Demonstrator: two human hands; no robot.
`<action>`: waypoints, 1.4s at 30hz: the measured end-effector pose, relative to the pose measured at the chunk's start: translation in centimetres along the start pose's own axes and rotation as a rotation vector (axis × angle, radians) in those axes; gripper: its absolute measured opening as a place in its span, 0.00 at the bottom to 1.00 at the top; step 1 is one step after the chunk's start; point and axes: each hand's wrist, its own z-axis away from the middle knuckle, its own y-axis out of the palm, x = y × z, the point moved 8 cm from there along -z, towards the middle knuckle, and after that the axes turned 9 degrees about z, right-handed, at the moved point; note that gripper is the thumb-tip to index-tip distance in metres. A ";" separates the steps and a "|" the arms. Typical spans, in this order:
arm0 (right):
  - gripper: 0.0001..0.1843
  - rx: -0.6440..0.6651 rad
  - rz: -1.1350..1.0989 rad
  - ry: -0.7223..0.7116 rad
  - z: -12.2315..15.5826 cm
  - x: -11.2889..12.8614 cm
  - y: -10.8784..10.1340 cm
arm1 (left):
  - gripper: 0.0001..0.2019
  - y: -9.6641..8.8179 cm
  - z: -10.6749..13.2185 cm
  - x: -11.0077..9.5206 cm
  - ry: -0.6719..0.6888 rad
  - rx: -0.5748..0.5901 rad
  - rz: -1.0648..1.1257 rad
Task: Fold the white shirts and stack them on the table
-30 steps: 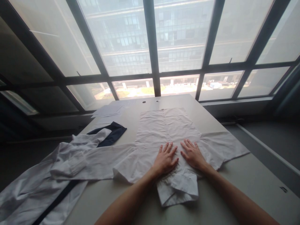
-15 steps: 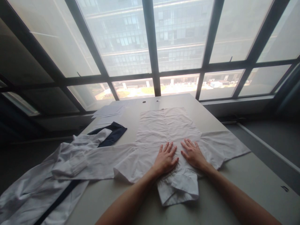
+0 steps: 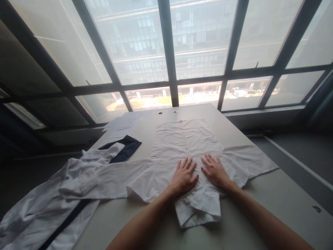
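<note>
A white shirt (image 3: pixel 186 140) lies spread on the table, its body toward the window and its collar end toward me. One sleeve stretches left and the other right. My left hand (image 3: pixel 183 175) rests flat on the shirt's upper part, fingers spread. Beside it, my right hand (image 3: pixel 214 171) lies on the cloth too, palm down with its fingers apart. A narrow strip of shirt shows between the hands. Gathered creases run under my left palm, and the folded collar (image 3: pixel 199 208) sits between my forearms.
Another pale garment (image 3: pixel 47 205) with dark trim is heaped at the left, partly under the left sleeve. Near it are dark blue cloth (image 3: pixel 128 147) and papers (image 3: pixel 123 125). The white table (image 3: pixel 270 205) reaches toward a large framed window (image 3: pixel 200 41). A small dark mark (image 3: pixel 316 209) is at the right.
</note>
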 end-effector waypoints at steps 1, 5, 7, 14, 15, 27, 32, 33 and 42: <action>0.33 0.001 0.001 -0.001 0.0 0.0 0.0 | 0.33 0.0 0.0 0.0 0.000 -0.001 0.000; 0.33 0.011 0.006 0.002 0.0 0.0 0.0 | 0.33 0.0 0.0 0.0 -0.005 0.003 -0.002; 0.33 0.010 0.005 0.003 0.0 0.0 0.0 | 0.33 0.0 0.0 0.0 -0.006 0.004 -0.003; 0.32 0.006 0.003 0.005 0.1 0.0 -0.1 | 0.32 -0.2 0.0 0.1 -0.029 -0.008 0.009; 0.32 0.007 0.004 0.007 0.1 0.0 -0.1 | 0.33 -0.3 0.0 0.1 -0.039 -0.010 0.014; 0.33 0.000 -0.001 0.002 0.2 0.1 -0.3 | 0.33 -0.1 0.0 0.4 -0.037 -0.025 0.040; 0.32 -0.010 -0.003 -0.004 0.2 0.1 -0.3 | 0.33 -0.1 0.0 0.4 -0.033 -0.025 0.030; 0.32 -0.014 -0.005 -0.004 0.2 0.1 -0.3 | 0.33 -0.1 0.0 0.4 -0.033 -0.024 0.030; 0.32 -0.023 -0.011 -0.004 0.1 0.0 -0.2 | 0.33 -0.1 0.0 0.4 -0.025 -0.024 0.019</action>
